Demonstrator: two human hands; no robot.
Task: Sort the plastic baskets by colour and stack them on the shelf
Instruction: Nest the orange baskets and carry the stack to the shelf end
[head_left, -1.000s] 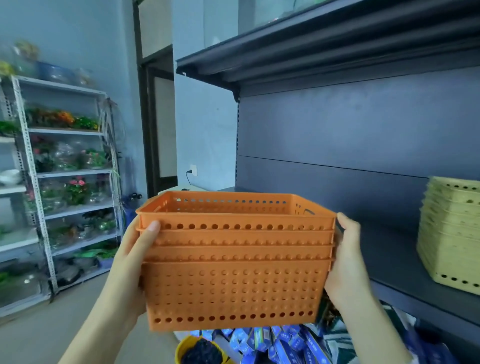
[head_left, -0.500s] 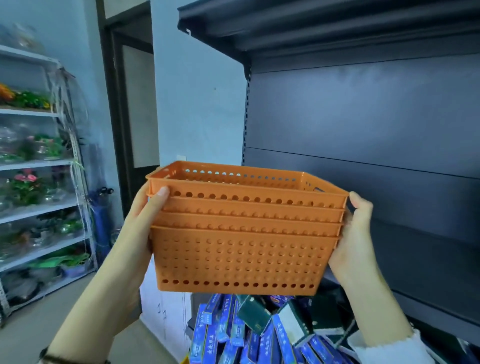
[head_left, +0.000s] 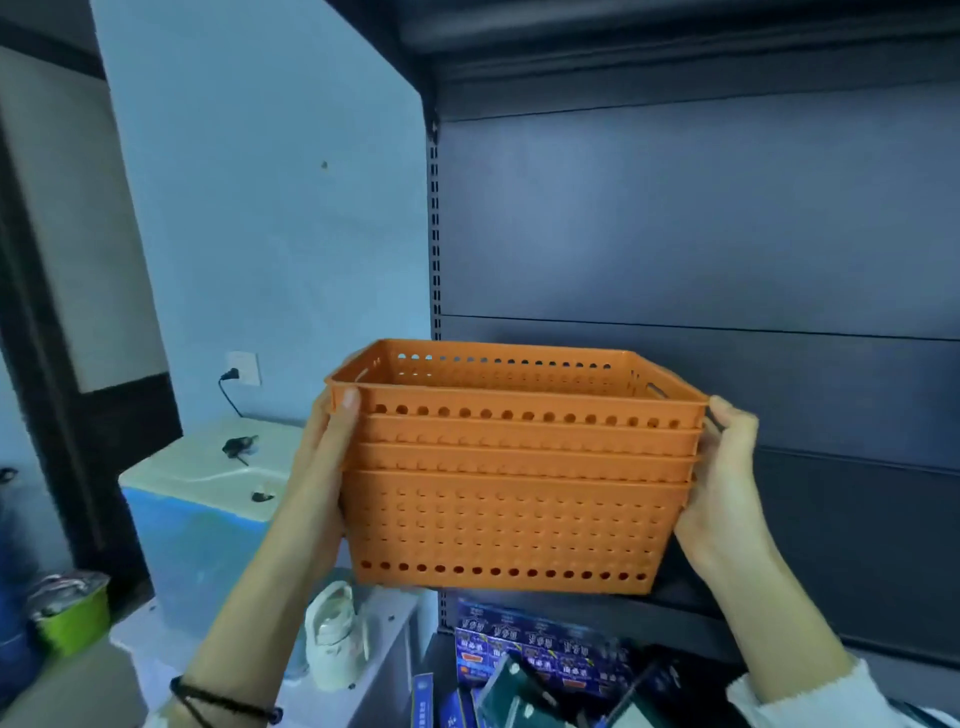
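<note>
Orange perforated plastic baskets (head_left: 514, 478), four nested in one stack, are held upright in mid-air in front of a dark metal shelf (head_left: 831, 519), not yet resting on it. They look light, thin-walled and slightly flexible, with smooth sides; the short ends under the rims seem the safest hold. Left hand (head_left: 322, 467) presses flat against the left end, right hand (head_left: 722, 483) against the right end, both grasping the stack between them.

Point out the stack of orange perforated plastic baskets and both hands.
Stack of orange perforated plastic baskets (head_left: 511, 512), head view, front wall.
Left hand (head_left: 319, 480), head view, back of hand.
Right hand (head_left: 722, 493), head view, palm edge.
</note>
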